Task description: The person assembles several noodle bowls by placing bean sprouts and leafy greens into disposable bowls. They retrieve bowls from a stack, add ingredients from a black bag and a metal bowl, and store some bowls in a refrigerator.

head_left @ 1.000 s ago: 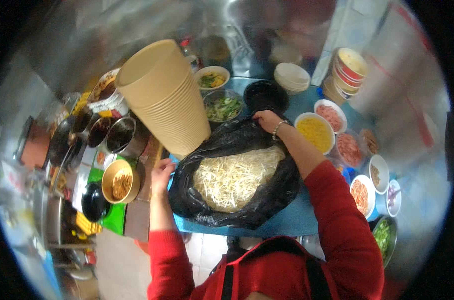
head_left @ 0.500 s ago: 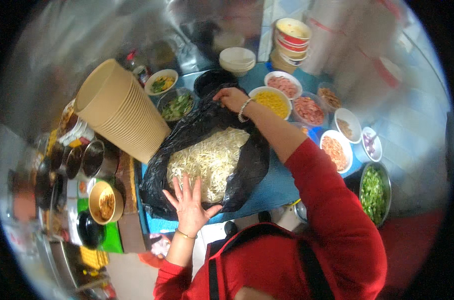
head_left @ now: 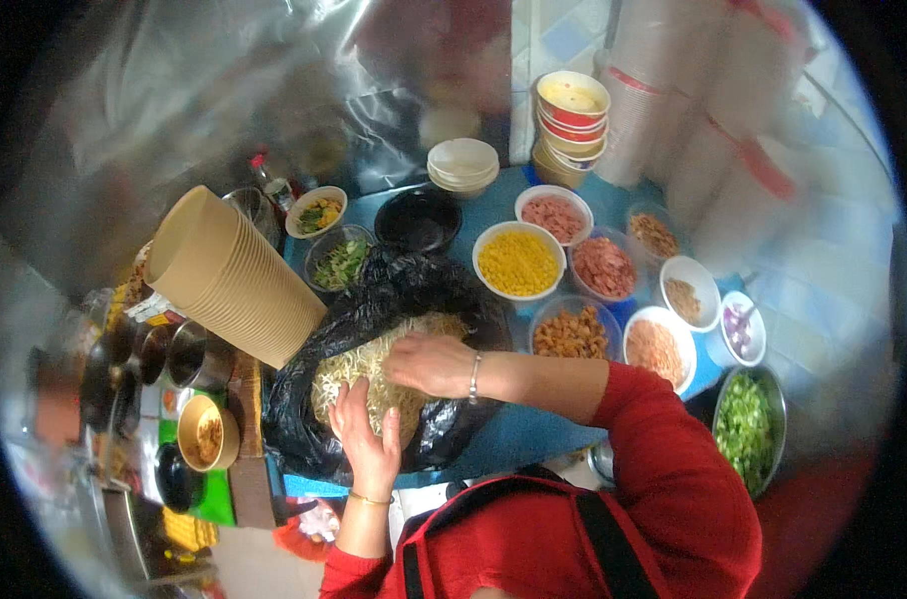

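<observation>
A black plastic bag (head_left: pixel 294 434) lies spread on the blue table, its mouth wide around a heap of bean sprouts (head_left: pixel 339 364). Flat against the near side of the heap rests my left hand (head_left: pixel 367 439), thumb apart from the fingers. My right hand (head_left: pixel 432 365) reaches in from the right, its fingers curled down around some sprouts; the fingertips are partly hidden. Just beyond the bag stand a black bowl (head_left: pixel 419 222) and a bowl of green leaves (head_left: pixel 341 262).
To the left leans a tall stack of tan paper tubs (head_left: pixel 234 280). On the right sit bowls of corn (head_left: pixel 518 262), diced meat (head_left: pixel 604 266), brown cubes (head_left: pixel 570 332) and chopped greens (head_left: pixel 745 429). White bowls (head_left: pixel 463 165) and a stack of paper tubs (head_left: pixel 573 110) stand at the back.
My right hand has let go of the bag's far edge and come down into the sprouts. That edge has sunk, uncovering the black bowl. My left hand has settled onto the heap.
</observation>
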Available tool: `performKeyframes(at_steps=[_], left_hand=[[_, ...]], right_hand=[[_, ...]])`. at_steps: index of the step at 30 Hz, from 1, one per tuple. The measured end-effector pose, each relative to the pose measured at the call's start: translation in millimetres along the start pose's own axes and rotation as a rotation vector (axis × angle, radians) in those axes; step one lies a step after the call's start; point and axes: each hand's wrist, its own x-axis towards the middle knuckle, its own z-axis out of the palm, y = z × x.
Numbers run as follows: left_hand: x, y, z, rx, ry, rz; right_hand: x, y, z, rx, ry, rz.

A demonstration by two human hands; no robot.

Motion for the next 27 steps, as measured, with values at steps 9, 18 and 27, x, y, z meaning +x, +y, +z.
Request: performKeyframes(at_steps=[9, 18, 27], left_hand=[[-30.4, 38.0, 9.7, 0.111, 0.041, -0.304], [-18.3, 47.7, 13.5, 0.154, 0.123, -0.416], [41.5, 24.1, -7.2, -0.391, 0.269, -0.409]], right_hand=[[37.2, 261.2, -84.3, -0.127, 0.573, 0.519], [106.7, 405.4, -37.5, -0.342, 0.186, 0.759], [65.7, 260.4, -120.9, -0.262, 0.987, -0.062]])
